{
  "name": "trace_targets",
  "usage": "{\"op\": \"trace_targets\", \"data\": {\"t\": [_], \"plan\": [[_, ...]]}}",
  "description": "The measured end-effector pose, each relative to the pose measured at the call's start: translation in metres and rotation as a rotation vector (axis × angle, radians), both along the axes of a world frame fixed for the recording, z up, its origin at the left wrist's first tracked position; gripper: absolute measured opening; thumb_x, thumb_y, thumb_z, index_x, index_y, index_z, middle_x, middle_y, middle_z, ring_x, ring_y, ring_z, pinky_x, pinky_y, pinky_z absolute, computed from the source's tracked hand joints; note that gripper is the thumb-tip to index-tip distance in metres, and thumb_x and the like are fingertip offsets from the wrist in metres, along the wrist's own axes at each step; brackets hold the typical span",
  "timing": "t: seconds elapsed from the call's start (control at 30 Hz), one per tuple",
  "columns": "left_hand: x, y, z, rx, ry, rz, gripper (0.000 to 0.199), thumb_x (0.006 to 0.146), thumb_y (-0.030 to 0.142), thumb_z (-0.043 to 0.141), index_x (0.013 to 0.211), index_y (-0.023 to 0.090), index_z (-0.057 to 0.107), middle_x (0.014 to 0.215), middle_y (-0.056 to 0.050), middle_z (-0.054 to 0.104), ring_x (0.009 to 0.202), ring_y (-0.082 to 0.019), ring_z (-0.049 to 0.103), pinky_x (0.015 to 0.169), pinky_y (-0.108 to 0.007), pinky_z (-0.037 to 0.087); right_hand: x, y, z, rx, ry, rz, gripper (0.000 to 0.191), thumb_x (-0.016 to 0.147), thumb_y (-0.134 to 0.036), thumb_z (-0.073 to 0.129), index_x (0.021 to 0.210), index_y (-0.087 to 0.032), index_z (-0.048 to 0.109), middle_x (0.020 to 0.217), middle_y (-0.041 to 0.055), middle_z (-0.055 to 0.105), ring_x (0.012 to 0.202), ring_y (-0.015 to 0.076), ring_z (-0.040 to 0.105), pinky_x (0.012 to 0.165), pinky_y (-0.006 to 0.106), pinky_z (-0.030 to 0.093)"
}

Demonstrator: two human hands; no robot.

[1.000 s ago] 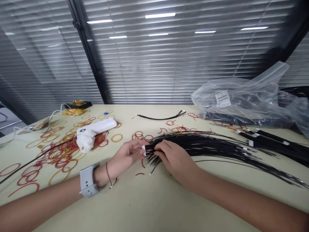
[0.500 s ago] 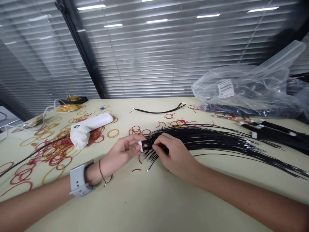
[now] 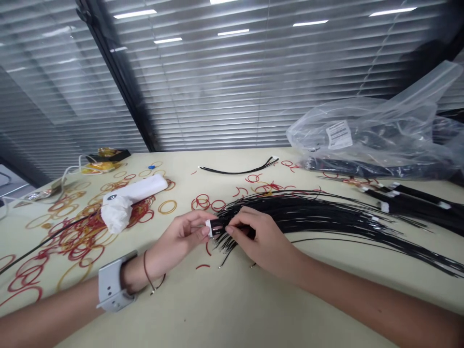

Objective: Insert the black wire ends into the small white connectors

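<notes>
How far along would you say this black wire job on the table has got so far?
Fairly far, it seems. Done-looking: the bundled black wires with white connectors at the far right, and what look like more in the clear plastic bag. In hand: the left hand pinches a white connector, with the right hand at the wire ends beside it. Remaining: the fanned loose black wires.

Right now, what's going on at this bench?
One person is working bare-handed at a pale table. The left hand pinches a white plastic connector at the end of a fanned bundle of thin black wires. The right hand has its fingers on the wires beside the connector. Loose red rubber bands lie nearby, and a clear plastic bag sits farther back.
</notes>
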State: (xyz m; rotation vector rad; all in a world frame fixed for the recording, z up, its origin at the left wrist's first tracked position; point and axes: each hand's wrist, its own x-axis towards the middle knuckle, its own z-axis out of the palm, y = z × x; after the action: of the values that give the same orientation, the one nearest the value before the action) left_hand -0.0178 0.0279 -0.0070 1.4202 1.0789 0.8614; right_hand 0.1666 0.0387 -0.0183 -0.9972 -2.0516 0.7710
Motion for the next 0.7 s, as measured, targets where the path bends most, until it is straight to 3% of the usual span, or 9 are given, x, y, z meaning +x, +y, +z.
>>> {"op": "trace_targets", "data": {"t": [0.7], "plan": [[0.0035, 0.0009, 0.0035, -0.070, -0.010, -0.004, 0.021, 0.074, 0.021, 0.059, 0.092, 0.011, 0.053, 0.071, 0.000, 0.057, 0.058, -0.004, 0.047, 0.055, -0.012, 0.042, 0.0008, 0.0025, -0.0047, 0.160, -0.087, -0.002, 0.014, 0.080, -0.018, 0.045, 0.069, -0.016, 0.053, 0.069, -0.0038, 0.049, 0.061, 0.0055, 0.041, 0.059, 0.022, 0.029]]}}
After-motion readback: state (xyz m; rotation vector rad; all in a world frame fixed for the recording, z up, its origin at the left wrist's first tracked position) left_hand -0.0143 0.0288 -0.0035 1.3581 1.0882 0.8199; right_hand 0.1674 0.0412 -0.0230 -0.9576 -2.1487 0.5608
